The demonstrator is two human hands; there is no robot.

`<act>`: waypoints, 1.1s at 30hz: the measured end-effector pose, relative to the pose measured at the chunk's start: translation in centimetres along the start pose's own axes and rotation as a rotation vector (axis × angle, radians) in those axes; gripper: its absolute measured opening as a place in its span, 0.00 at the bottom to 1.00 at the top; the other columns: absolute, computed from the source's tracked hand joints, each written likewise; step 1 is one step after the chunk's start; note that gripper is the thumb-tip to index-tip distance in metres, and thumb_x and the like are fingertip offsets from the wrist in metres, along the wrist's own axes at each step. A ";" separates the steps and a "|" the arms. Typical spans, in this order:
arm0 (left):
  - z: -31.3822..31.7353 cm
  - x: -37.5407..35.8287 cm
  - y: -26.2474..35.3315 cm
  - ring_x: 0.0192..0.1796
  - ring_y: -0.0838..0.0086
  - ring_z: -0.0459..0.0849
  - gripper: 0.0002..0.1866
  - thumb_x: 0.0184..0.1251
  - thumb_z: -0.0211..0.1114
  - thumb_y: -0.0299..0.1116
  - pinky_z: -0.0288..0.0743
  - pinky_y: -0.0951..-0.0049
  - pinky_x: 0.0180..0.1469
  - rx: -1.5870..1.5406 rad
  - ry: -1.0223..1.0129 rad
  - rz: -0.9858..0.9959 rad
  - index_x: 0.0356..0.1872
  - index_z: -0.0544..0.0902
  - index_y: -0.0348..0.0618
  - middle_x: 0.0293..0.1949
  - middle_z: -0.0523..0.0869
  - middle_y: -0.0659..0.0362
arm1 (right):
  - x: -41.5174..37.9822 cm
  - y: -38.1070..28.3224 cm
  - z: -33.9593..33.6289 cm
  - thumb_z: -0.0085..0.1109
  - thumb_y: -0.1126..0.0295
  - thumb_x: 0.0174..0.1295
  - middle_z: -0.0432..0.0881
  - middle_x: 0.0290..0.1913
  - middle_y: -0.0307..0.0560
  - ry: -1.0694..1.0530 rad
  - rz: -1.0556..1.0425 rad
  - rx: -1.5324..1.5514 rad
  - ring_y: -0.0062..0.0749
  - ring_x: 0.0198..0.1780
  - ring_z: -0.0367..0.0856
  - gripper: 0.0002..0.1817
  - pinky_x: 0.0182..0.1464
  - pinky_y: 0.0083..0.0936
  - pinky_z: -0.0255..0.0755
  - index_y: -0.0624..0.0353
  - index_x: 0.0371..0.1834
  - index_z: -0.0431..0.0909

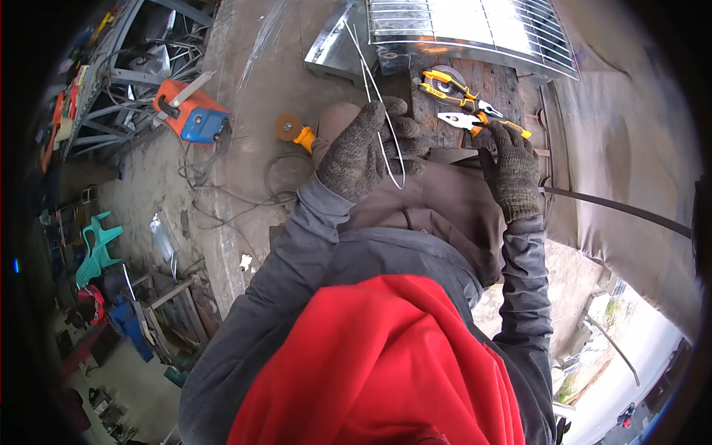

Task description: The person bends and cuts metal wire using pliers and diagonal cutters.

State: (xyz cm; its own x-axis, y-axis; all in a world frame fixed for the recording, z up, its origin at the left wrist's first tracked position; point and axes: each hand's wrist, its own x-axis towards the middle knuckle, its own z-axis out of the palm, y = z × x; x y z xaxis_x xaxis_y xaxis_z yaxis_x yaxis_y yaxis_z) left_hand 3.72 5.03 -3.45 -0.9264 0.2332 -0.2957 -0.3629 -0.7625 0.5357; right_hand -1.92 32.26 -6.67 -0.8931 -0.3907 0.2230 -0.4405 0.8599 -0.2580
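A long thin wire (pixel 385 132), bent double into a narrow loop, is in my gloved left hand (pixel 361 148), held between thumb and fingers above my lap. Its two ends point up and away from me. My gloved right hand (pixel 515 167) is at the near right edge of a dark wooden block (pixel 434 133). Its fingertips are over the handles of the combination pliers (pixel 454 119), and the thumb is apart from the fingers. Just beyond lie yellow-and-black handled pliers (pixel 445 90), beside a round disc (pixel 454 73).
A wire grid (pixel 475 18) rests over shiny sheet metal at the front. On the floor to the left are an orange-and-blue machine (pixel 194 115), loose cables (pixel 222 194) and a yellow tool with a round disc (pixel 289 127). A metal frame (pixel 122 74) stands farther left.
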 end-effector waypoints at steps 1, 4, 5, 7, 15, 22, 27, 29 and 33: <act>0.2 -0.3 0.4 0.47 0.60 0.87 0.22 0.79 0.51 0.47 0.86 0.61 0.43 -0.033 0.024 0.004 0.59 0.75 0.40 0.43 0.85 0.53 | 0.0 0.7 0.5 0.64 0.67 0.60 0.80 0.55 0.51 0.003 -0.011 0.005 0.52 0.54 0.79 0.22 0.57 0.44 0.73 0.55 0.58 0.76; -1.1 0.0 0.5 0.43 0.66 0.86 0.15 0.74 0.59 0.40 0.83 0.65 0.42 -0.022 -0.004 0.008 0.54 0.78 0.42 0.42 0.86 0.55 | 0.5 1.4 0.9 0.61 0.64 0.63 0.81 0.50 0.51 -0.114 -0.022 -0.113 0.53 0.50 0.80 0.15 0.51 0.47 0.74 0.54 0.52 0.77; -1.4 0.0 0.2 0.43 0.66 0.86 0.15 0.74 0.59 0.40 0.83 0.65 0.42 -0.026 -0.007 0.016 0.54 0.78 0.42 0.42 0.86 0.55 | 0.6 1.8 1.2 0.61 0.64 0.63 0.81 0.50 0.51 -0.112 -0.030 -0.118 0.53 0.50 0.80 0.15 0.51 0.47 0.74 0.54 0.52 0.77; -2.1 0.3 -0.3 0.42 0.67 0.85 0.15 0.74 0.58 0.34 0.83 0.66 0.39 0.079 0.077 -0.012 0.56 0.77 0.40 0.45 0.85 0.53 | 0.3 3.0 2.9 0.60 0.60 0.64 0.82 0.49 0.49 -0.153 0.046 -0.057 0.51 0.50 0.79 0.15 0.51 0.47 0.71 0.52 0.51 0.77; -4.2 0.3 -3.4 0.34 0.77 0.83 0.12 0.71 0.61 0.32 0.78 0.79 0.33 0.198 0.133 -0.030 0.53 0.79 0.41 0.38 0.85 0.59 | -2.5 -0.6 0.1 0.58 0.75 0.69 0.79 0.45 0.45 0.280 0.368 0.835 0.26 0.45 0.77 0.13 0.47 0.25 0.72 0.63 0.54 0.73; -3.5 0.2 -3.8 0.32 0.79 0.82 0.14 0.72 0.60 0.34 0.77 0.80 0.32 0.258 0.235 0.025 0.54 0.80 0.41 0.36 0.85 0.60 | -1.1 -5.0 -7.0 0.51 0.57 0.75 0.75 0.28 0.43 0.685 0.348 1.109 0.26 0.24 0.73 0.17 0.30 0.25 0.73 0.62 0.50 0.70; -3.7 0.3 -4.2 0.32 0.79 0.82 0.14 0.73 0.60 0.34 0.76 0.80 0.31 0.251 0.279 0.016 0.55 0.80 0.40 0.36 0.85 0.60 | -1.2 -5.7 -6.5 0.44 0.49 0.76 0.79 0.30 0.52 0.850 0.233 0.699 0.33 0.27 0.77 0.24 0.33 0.29 0.74 0.64 0.39 0.68; -3.5 0.5 -4.2 0.31 0.79 0.81 0.14 0.73 0.60 0.34 0.76 0.80 0.31 0.234 0.318 0.001 0.55 0.80 0.40 0.35 0.85 0.60 | -2.4 -3.8 -1.2 0.49 0.58 0.76 0.79 0.29 0.50 0.832 0.239 0.702 0.31 0.26 0.78 0.17 0.32 0.26 0.72 0.64 0.41 0.69; -3.9 0.6 -4.6 0.30 0.79 0.81 0.14 0.73 0.60 0.34 0.75 0.80 0.30 0.261 0.200 -0.010 0.54 0.80 0.40 0.34 0.85 0.60 | -5.1 -1.6 3.0 0.49 0.72 0.75 0.78 0.30 0.44 0.253 0.455 0.594 0.25 0.26 0.76 0.05 0.30 0.23 0.70 0.61 0.49 0.68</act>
State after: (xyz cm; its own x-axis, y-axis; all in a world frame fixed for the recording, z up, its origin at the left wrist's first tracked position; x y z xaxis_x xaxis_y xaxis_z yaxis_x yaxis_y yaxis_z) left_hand 5.20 6.37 -9.20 -0.8939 0.0970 -0.4377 -0.4094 -0.5744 0.7088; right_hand 3.05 31.92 -10.20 -0.9809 0.1048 0.1636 -0.0755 0.5703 -0.8179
